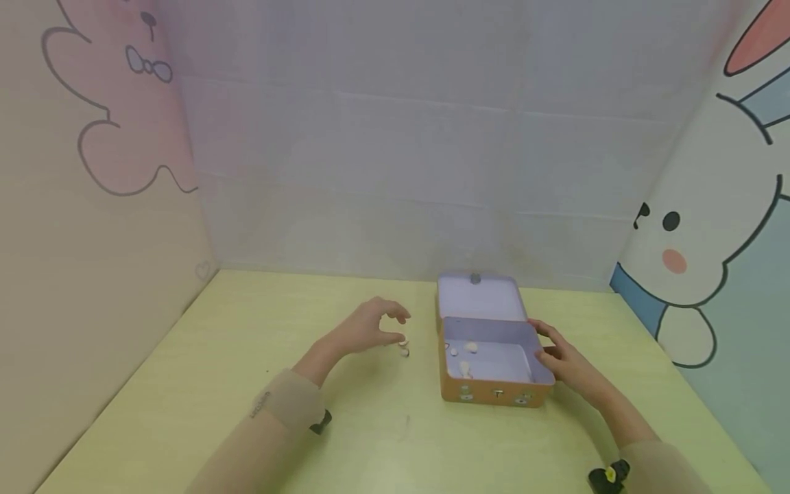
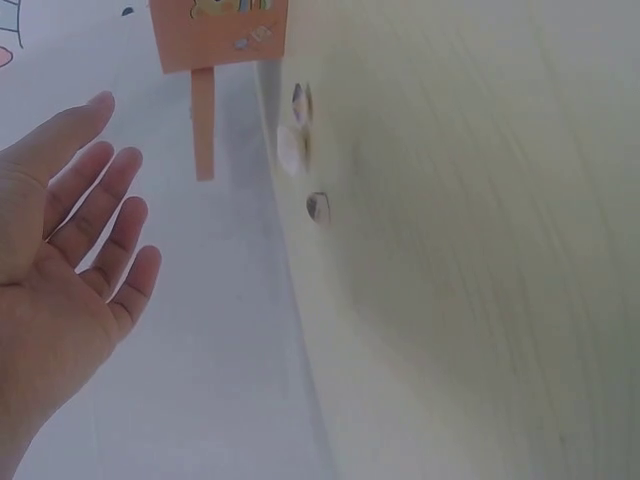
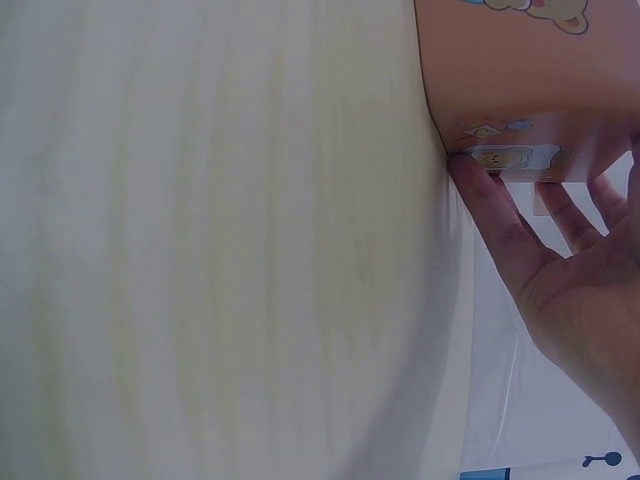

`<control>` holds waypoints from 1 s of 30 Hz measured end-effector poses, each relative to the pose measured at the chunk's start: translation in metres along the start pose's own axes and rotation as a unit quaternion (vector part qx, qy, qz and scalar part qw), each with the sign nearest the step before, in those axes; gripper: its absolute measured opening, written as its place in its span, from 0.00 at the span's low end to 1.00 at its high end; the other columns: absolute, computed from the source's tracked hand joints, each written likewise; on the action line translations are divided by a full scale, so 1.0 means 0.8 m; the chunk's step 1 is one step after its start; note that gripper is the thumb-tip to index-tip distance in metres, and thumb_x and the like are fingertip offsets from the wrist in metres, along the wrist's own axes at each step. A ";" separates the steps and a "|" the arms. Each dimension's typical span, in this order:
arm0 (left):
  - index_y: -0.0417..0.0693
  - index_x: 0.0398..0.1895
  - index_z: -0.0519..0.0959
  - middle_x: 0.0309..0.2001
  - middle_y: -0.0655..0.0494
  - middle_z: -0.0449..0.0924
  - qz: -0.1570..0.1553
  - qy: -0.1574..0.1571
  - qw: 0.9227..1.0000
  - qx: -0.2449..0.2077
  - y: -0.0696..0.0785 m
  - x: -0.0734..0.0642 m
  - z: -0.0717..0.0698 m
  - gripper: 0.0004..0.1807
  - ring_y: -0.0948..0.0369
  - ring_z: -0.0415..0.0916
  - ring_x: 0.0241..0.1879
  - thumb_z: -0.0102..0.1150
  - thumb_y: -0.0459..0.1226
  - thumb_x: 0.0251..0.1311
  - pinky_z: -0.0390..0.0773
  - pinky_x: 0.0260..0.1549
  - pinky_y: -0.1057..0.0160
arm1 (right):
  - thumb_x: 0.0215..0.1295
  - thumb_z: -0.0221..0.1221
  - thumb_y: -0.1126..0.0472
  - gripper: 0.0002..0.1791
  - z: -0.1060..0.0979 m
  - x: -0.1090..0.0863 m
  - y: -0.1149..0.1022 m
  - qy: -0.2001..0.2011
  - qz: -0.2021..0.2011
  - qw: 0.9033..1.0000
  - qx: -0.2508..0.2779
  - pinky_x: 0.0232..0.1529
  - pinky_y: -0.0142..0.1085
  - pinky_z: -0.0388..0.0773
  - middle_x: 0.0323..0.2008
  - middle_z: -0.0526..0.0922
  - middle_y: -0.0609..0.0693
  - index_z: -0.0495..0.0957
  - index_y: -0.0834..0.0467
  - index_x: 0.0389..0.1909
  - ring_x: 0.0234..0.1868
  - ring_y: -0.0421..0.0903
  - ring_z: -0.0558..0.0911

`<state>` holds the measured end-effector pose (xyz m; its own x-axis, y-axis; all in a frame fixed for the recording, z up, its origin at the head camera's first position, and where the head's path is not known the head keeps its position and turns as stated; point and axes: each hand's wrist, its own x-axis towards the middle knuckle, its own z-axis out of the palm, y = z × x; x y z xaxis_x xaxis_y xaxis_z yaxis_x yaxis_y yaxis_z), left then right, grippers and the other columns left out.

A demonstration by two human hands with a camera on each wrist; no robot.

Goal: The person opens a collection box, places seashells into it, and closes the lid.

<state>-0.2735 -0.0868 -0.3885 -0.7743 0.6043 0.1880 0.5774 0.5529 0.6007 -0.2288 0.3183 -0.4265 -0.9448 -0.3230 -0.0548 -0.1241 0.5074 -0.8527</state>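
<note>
My left hand [image 1: 369, 326], fingers loosely curved and thumb apart, hovers over the table with nothing in its grasp. Just below it lie small pale shell-like pieces [image 1: 404, 353]; in the left wrist view a white one [image 2: 290, 150] and a darker-marked one [image 2: 318, 207] show beside the palm. To the right stands an orange tin box [image 1: 497, 393] with a lilac inside, its lid [image 1: 481, 296] swung back. My right hand [image 1: 570, 367] holds the box's right wall, thumb at the rim; in the right wrist view fingertips [image 3: 470, 170] meet the printed outer side.
Several small white pieces [image 1: 472, 348] lie inside the box, mostly toward its left. The pale yellow table [image 1: 204, 412] ends at a white sheet [image 1: 345, 226] behind, with cartoon-printed panels at left and right [image 1: 697, 226].
</note>
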 end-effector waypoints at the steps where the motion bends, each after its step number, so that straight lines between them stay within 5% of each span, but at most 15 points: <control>1: 0.44 0.51 0.78 0.45 0.51 0.81 -0.004 -0.001 1.000 -0.003 -0.003 -0.001 -0.001 0.21 0.49 0.73 0.51 0.67 0.38 0.54 0.71 0.53 0.49 | 0.72 0.48 0.55 0.34 0.000 0.000 0.000 0.000 -0.002 1.000 0.001 0.45 0.51 0.79 0.70 0.45 0.65 0.44 0.50 0.73 0.60 0.70 0.65; 19: 0.40 0.48 0.79 0.45 0.49 0.81 -0.013 -0.033 0.999 0.039 -0.038 -0.011 -0.012 0.19 0.50 0.74 0.50 0.67 0.37 0.53 0.71 0.54 0.50 | 0.72 0.47 0.56 0.34 -0.001 0.000 0.000 -0.002 -0.003 1.000 0.001 0.44 0.51 0.79 0.70 0.45 0.65 0.44 0.50 0.73 0.60 0.70 0.65; 30: 0.45 0.47 0.80 0.47 0.55 0.80 -0.082 -0.064 0.994 0.034 -0.055 -0.010 -0.008 0.16 0.53 0.71 0.53 0.66 0.37 0.54 0.69 0.56 0.51 | 0.72 0.47 0.57 0.34 -0.001 -0.001 -0.001 -0.007 -0.001 1.000 0.008 0.45 0.53 0.78 0.71 0.44 0.65 0.43 0.50 0.73 0.61 0.71 0.63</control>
<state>-0.2940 -0.1199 -0.4112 -0.8220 0.5694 -0.0112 0.4666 0.6847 0.5599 -0.2284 0.3184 -0.4256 -0.9401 -0.3355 -0.0605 -0.1210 0.4943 -0.8608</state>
